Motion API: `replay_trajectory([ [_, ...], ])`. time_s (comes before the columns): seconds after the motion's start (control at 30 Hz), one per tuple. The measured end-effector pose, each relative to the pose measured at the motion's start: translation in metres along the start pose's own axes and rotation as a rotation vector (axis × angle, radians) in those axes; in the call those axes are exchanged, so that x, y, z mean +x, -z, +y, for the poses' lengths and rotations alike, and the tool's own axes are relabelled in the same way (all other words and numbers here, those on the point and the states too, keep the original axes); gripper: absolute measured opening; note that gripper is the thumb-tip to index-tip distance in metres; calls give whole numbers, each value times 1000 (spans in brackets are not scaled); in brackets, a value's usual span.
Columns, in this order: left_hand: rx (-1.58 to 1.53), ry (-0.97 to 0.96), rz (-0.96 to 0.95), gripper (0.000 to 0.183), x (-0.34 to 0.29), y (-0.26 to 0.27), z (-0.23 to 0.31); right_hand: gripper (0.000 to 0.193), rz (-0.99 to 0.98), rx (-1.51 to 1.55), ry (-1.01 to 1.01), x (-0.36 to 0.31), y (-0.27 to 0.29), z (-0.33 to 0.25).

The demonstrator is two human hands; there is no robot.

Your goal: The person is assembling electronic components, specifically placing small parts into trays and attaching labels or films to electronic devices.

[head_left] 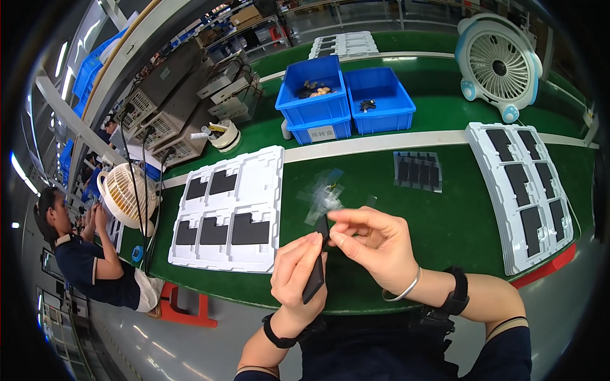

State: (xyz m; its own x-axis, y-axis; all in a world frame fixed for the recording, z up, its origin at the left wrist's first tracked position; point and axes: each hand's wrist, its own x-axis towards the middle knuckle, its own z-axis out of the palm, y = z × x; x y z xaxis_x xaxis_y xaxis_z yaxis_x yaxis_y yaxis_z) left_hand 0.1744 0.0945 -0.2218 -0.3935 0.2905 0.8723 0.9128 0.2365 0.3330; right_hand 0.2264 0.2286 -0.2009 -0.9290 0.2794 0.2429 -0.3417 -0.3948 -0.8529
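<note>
A flat black L-shaped piece (314, 279) is gripped in my left hand (296, 273), tilted with its narrow edge toward me. My right hand (384, 247) is at the piece's upper end, thumb and forefinger curled in a pinch beside it. Whatever lies between those fingertips is too small to make out. Just beyond my hands, a crumpled heap of clear film scraps (326, 195) lies on the green table (356, 289). A white moulded tray (257, 184) on the left holds several similar black pieces; one upper pocket is bare.
At right stands a stack of white trays (508, 244) with black pieces. A clear sheet with black strips (417, 171) lies ahead. Farther back are blue bins (384, 120) and a blue-white fan (499, 66). A cream fan (127, 195) and another person (95, 260) are at left.
</note>
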Motion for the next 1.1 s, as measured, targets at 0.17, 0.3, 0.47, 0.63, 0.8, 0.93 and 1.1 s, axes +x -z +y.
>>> replay_trajectory([
  [0.17, -13, 21, -2, 36, 1, 0, 0, 28, -67, -56, -18, 3, 5, 5],
  [0.3, -16, 28, 0, 36, 0, 1, -1, 25, -84, -64, -18, 4, 5, 9],
  [0.47, 18, 4, 13, 34, 0, 2, 0, 23, -101, -79, -23, 4, 4, 11],
  [0.63, 151, -49, -12, 29, 1, 3, 2, 32, -90, 92, -143, 2, 2, 13],
  [0.8, 416, -42, -138, 32, 1, 3, 6, 31, -224, 144, -511, 2, 6, 0],
  [0.93, 265, 44, -295, 64, 2, 0, 7, 20, -54, 89, -453, 9, 10, 2],
  [1.1, -221, 209, -296, 113, 7, 7, -4, 15, -192, -431, -259, 31, 34, -2],
])
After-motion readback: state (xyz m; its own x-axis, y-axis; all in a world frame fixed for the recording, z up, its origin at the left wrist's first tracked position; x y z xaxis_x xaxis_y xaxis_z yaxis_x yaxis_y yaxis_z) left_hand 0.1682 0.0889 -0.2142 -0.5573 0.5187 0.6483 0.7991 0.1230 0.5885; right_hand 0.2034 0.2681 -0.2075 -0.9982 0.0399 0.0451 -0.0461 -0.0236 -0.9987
